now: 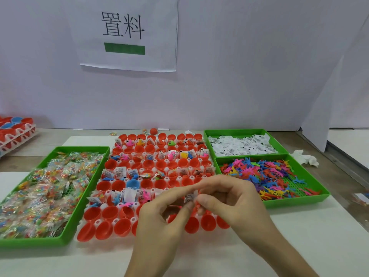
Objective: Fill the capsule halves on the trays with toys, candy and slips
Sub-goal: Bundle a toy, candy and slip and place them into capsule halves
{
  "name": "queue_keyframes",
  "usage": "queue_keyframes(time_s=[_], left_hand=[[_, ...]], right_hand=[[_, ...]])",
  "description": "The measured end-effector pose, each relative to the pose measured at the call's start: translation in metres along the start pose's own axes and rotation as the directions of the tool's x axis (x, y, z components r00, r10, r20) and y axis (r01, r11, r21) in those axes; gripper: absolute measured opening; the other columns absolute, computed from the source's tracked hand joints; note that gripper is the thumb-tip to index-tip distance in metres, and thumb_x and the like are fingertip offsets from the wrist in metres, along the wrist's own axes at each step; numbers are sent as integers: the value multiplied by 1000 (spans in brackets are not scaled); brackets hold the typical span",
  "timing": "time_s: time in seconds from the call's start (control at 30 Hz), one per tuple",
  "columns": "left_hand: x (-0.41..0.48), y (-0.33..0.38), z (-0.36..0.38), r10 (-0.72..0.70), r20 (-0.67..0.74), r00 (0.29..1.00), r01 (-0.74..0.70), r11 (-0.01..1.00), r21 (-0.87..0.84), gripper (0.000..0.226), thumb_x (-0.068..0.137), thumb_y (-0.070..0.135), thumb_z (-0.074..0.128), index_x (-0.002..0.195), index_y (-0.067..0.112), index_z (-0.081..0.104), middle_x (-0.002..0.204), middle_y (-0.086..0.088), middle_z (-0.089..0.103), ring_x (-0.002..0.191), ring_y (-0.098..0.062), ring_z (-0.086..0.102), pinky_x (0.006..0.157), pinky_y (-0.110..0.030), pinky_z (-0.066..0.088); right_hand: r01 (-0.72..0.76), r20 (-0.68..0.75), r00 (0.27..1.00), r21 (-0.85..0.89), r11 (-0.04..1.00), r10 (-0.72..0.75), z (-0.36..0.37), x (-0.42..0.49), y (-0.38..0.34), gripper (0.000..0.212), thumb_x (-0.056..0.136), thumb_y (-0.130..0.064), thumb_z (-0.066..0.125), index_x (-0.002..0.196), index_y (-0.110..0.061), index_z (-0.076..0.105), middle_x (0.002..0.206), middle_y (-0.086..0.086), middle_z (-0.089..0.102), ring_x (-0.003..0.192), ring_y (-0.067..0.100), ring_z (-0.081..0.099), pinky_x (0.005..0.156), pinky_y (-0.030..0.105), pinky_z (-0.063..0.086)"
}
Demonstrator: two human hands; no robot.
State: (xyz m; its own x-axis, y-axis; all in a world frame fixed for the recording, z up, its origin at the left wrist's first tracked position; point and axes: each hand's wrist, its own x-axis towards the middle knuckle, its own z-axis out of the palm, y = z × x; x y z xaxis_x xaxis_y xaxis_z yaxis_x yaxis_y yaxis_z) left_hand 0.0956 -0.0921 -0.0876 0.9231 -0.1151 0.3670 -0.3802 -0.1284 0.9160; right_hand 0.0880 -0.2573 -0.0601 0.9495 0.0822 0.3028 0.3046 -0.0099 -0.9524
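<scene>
At the near edge of the table (pixel 199 256), the left hand (pixel 157 218) and the right hand (pixel 235 198) are meeting fingertip to fingertip. Both are pinching one small white slip (pixel 189 197) between thumb and forefinger, with the other fingers curling loosely. The slip, thin printed paper, is hanging over the near right part of the white capsule tray (pixel 97 222).

That moulded plastic tray is sitting in the middle of the table, holding rows of glossy red capsule halves (pixel 108 213), round cups with their mouths facing up. One blue half (pixel 132 184) is sitting among them. The nearest rows are standing empty, while several rows farther back are carrying small rubbery figures and upright slips.

Toward the left edge, a green plastic tray (pixel 79 202) is touching the capsule tray and holding crinkly clear candy packets (pixel 50 186) with many-coloured pieces inside.

Toward the right edge, two green trays are lying one behind the other. The farther one (pixel 235 131) is holding a loose heap of white slips (pixel 239 146). The nearer one (pixel 295 199) is holding a tangle of flat toys (pixel 265 172) in pink, blue, yellow, orange and purple over a perforated floor.

A crumpled white tissue (pixel 305 159) is lying just beside the toy tray. At the far left corner, a stack of trays (pixel 16 132) is holding more red and blue halves.
</scene>
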Motion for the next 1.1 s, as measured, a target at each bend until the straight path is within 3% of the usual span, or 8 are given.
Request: queue_keyframes(time_s=[0.1,0.27,0.4,0.53,0.73,0.9,1.0,1.1], left_hand=[[-1,-2,0,12,0,1000,-12,1000,17,57,83,-9,72,103,44,74,99,19,75,92,-6,71,72,-15,55],[-2,-1,1,54,32,998,-55,998,37,75,80,-14,73,106,57,71,104,22,74,96,-3,70,74,-16,56],[-2,1,0,82,86,993,-85,996,30,75,80,-7,77,117,58,64,111,23,73,101,-4,69,76,-17,56],[-3,1,0,98,46,994,-101,992,69,75,84,1,75,125,60,56,110,28,72,103,2,68,81,-16,56],[-3,-1,-6,86,65,994,-95,983,156,99,87,-6,70,146,60,27,103,27,73,102,3,68,91,-11,49],[-3,4,-6,97,100,990,-116,971,207,104,85,-7,72,153,50,19,100,36,70,100,10,65,89,0,40],[-2,7,-8,97,73,993,-109,977,185,101,84,-3,74,154,46,21,101,34,71,100,11,65,90,0,40],[0,7,-11,84,35,996,-87,989,123,94,84,0,75,151,46,30,95,26,74,97,5,69,88,-6,46]], right_hand=[[-9,-68,998,-18,1000,8,4,-2,5,17,82,0,77,84,-16,75,76,12,74,66,23,72,67,26,57],[-2,-136,991,-139,990,-17,4,-2,8,10,75,-19,78,79,-27,75,81,1,73,77,15,71,69,24,56],[21,-161,986,-182,983,-51,3,-1,7,11,73,-20,79,75,-29,73,85,-3,68,79,17,69,69,31,58],[4,-151,988,-220,975,-38,3,-2,8,10,74,-24,78,78,-31,72,86,-3,71,82,18,71,73,39,59],[19,-126,991,-257,966,-53,8,-4,13,27,75,-21,80,96,-36,71,92,-8,67,78,15,69,66,25,56],[198,-42,967,-493,847,-251,6,-4,15,18,79,-10,82,90,-25,77,97,-10,62,83,16,66,68,23,54],[293,-25,937,-484,825,-347,9,-6,15,9,80,-10,79,83,-18,76,94,-11,67,89,14,68,71,23,54],[244,-84,952,-368,897,-293,8,-6,15,6,82,-11,77,83,-15,74,87,-9,73,85,13,71,74,23,55]])
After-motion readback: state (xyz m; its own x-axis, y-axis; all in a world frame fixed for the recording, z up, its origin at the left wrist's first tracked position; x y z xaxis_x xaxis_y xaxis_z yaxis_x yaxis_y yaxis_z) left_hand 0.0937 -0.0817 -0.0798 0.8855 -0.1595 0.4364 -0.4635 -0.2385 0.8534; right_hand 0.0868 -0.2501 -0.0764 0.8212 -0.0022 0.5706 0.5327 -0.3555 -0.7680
